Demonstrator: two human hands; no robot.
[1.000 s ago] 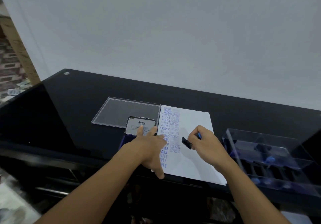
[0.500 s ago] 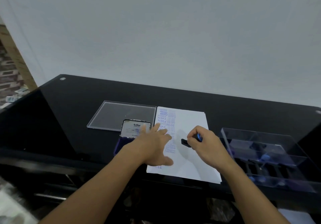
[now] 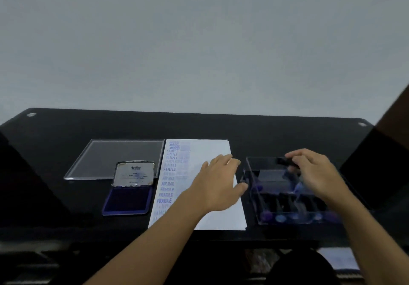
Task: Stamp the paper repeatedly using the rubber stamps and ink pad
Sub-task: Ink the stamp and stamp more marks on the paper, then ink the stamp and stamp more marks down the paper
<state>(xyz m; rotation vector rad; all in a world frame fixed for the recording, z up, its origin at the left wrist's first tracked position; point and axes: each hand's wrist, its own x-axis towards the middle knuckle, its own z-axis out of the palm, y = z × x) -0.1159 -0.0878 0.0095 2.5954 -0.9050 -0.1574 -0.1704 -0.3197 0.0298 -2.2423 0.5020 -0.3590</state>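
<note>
Ink pad [image 3: 127, 200] open at left, just beside paper [image 3: 221, 216] mid-bench [image 3: 55, 152]; prints down its left edge, right half bare. L hand [image 3: 218, 185] flat, fingers spread, at paper's right edge. R hand [image 3: 314, 174] pinches stamp [image 3: 284, 161] over tray [image 3: 252, 187]. Grey wall [image 3: 199, 41] behind.

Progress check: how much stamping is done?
Done: columns of blue imprints run down the left side of the paper. In hand: the right hand holds a black stamp over the clear tray; the left hand is open over the paper. Left: its right half is blank; the ink pad lies open.
</note>
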